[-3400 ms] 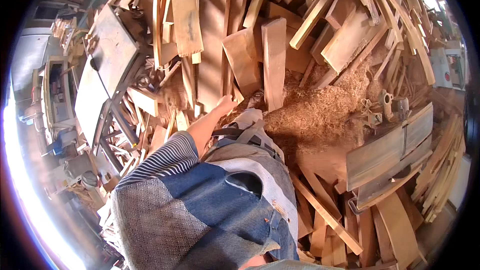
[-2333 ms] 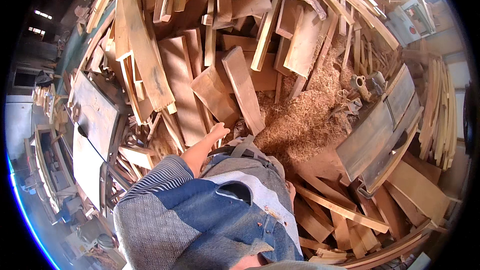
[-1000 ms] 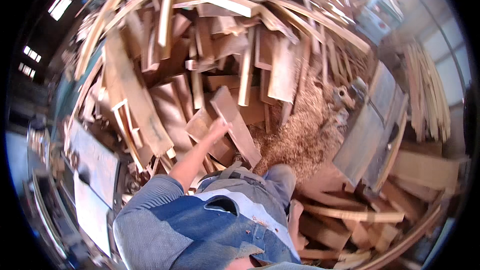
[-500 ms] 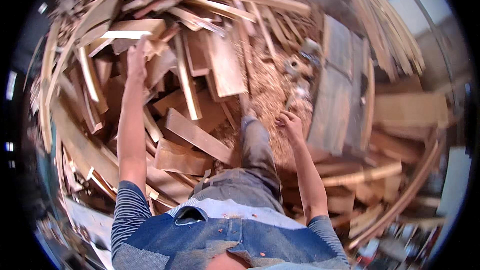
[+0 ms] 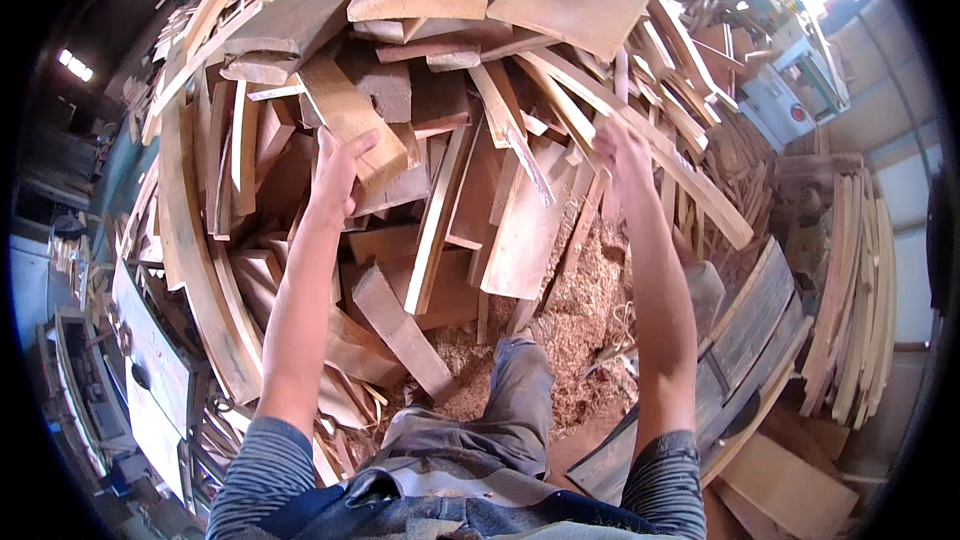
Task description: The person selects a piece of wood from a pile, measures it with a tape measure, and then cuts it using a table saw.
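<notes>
A big heap of scrap wood [image 5: 480,110] fills the upper view, boards and strips lying crosswise over one another, with a patch of sawdust [image 5: 570,320] on the floor at its foot, beside the person's outstretched leg [image 5: 515,400].

Both arms reach up into the heap. The left hand [image 5: 335,170] lies against a flat plank [image 5: 345,115], fingers loosely spread over its lower end and not visibly curled round it; the plank's long axis runs from upper left down to lower right, its far end lying away from the hand, higher in the heap.

The right hand [image 5: 620,145] is well apart from that plank, at a cluster of thin strips [image 5: 640,140] slanting down to the right. Whether it grips one or only touches them, I cannot tell. The left hand is clearly the nearer one to the plank.
</notes>
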Demonstrator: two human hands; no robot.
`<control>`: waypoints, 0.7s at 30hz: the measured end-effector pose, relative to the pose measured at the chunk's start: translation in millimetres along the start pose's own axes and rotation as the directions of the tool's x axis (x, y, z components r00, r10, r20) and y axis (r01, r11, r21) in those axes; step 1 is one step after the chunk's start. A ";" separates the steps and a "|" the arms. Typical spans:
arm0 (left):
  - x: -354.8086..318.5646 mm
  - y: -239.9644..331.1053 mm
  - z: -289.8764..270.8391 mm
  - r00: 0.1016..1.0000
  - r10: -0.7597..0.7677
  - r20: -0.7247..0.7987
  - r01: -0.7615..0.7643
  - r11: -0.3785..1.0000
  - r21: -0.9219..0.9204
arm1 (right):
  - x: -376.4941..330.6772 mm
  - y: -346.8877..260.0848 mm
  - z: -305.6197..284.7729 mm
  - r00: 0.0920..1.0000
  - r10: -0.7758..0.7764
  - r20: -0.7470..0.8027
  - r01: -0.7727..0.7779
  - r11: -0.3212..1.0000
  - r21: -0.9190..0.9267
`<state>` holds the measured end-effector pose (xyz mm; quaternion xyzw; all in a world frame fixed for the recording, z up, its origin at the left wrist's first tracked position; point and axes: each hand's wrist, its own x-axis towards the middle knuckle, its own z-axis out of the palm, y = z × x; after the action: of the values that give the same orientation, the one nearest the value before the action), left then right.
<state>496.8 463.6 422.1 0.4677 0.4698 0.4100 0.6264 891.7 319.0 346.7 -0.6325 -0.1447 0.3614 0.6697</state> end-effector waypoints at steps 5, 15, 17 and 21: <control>2.7 -0.9 2.1 1.000 0.007 -0.006 -0.007 1.000 -0.024 | 116.1 -46.4 47.8 0.997 -0.021 -0.078 0.035 0.983 0.183; 10.0 -5.6 -16.7 0.997 0.052 0.050 -0.055 0.996 0.065 | 63.6 -42.3 58.3 0.988 -0.098 -0.116 0.121 0.969 0.217; 18.7 -7.3 -23.0 0.996 0.069 0.063 -0.075 0.993 0.094 | -16.3 -38.7 33.2 0.981 -0.147 -0.124 0.164 0.977 0.137; 26.4 -18.7 -11.7 0.994 0.086 0.068 -0.096 0.984 0.151 | -207.6 -43.3 -29.7 0.917 -0.288 -0.277 0.274 0.957 -0.090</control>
<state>492.6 486.9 397.1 0.5481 0.4587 0.3861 0.5833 779.4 161.1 437.9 -0.6673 -0.1442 0.1620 0.7125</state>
